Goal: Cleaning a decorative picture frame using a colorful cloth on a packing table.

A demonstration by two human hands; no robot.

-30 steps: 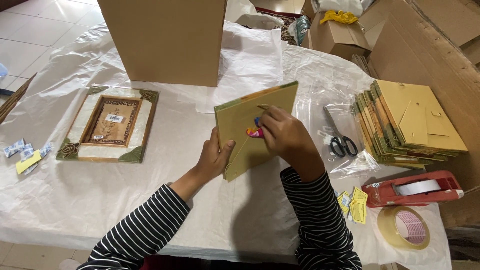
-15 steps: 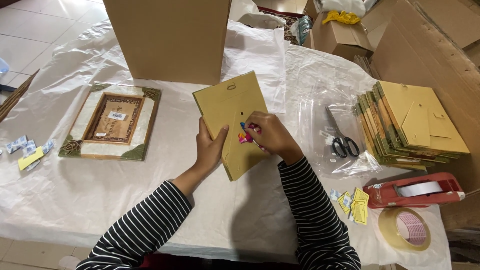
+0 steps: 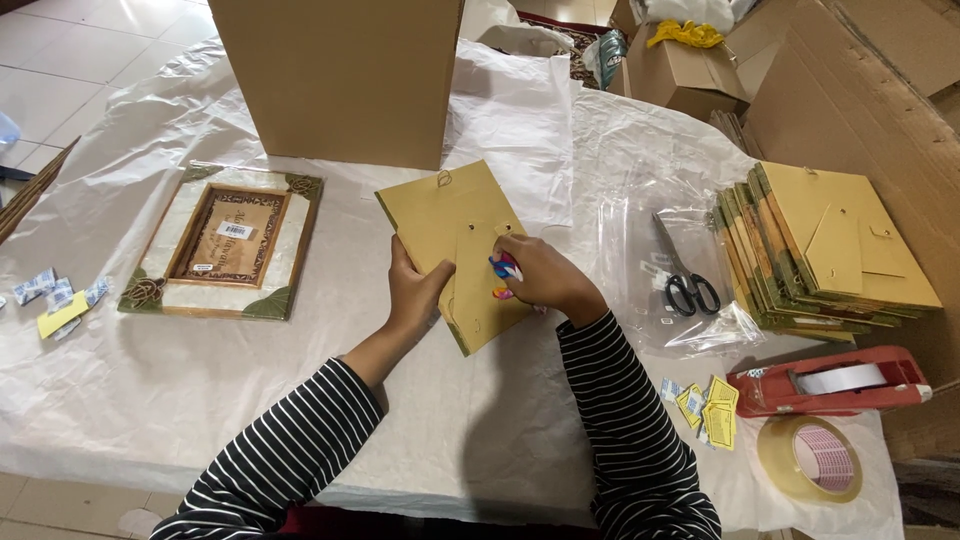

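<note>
The left hand (image 3: 415, 295) holds in a firm grip the flat yellow-brown cardboard frame back (image 3: 455, 250), its long axis tilted away to the left. The right hand (image 3: 540, 275), touching its right edge, is closed on a small multicoloured object (image 3: 503, 270), maybe a tool. Right of this grip lie black-handled scissors (image 3: 685, 280) and small yellow labels (image 3: 712, 410); left lies a green-cornered picture frame (image 3: 225, 243) on the bench (image 3: 150, 400).

One picture frame (image 3: 222, 245) lies face up on the bench, one frame (image 3: 455, 250) is held back-up, and one stack of frames (image 3: 830, 250) stands at the right. There is one pair of scissors (image 3: 683, 275), one red tape dispenser (image 3: 830, 382), one loose tape roll (image 3: 810, 458) and one large cardboard box (image 3: 340, 75).
</note>
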